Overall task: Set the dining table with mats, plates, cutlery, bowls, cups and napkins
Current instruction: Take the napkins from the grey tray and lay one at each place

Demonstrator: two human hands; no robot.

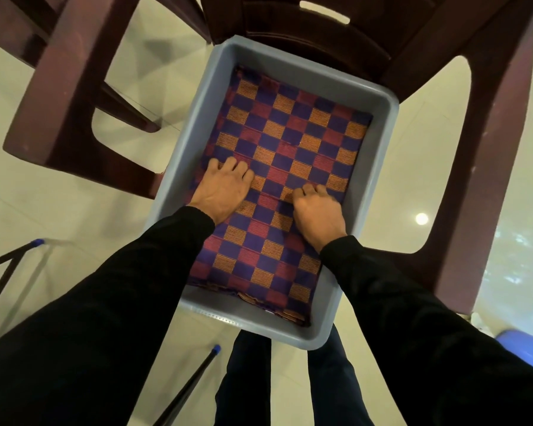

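A grey plastic bin [379, 124] rests on a dark maroon plastic chair. Inside lies a stack of checkered mats [293, 133] in purple, red and orange, filling the bin's floor. My left hand [225, 189] lies on the top mat near the bin's left wall, fingers bent with the tips dug into the cloth. My right hand [317, 210] sits a little to the right on the same mat, its fingers curled and pinching the fabric at a fold line. Both sleeves are black.
The maroon chair [486, 149] holds the bin; a second maroon chair [59, 96] stands to the left. Pale tiled floor [59, 216] lies below. Black rods with blue tips [197, 382] cross at lower left. A blue object [523, 348] sits at the right edge.
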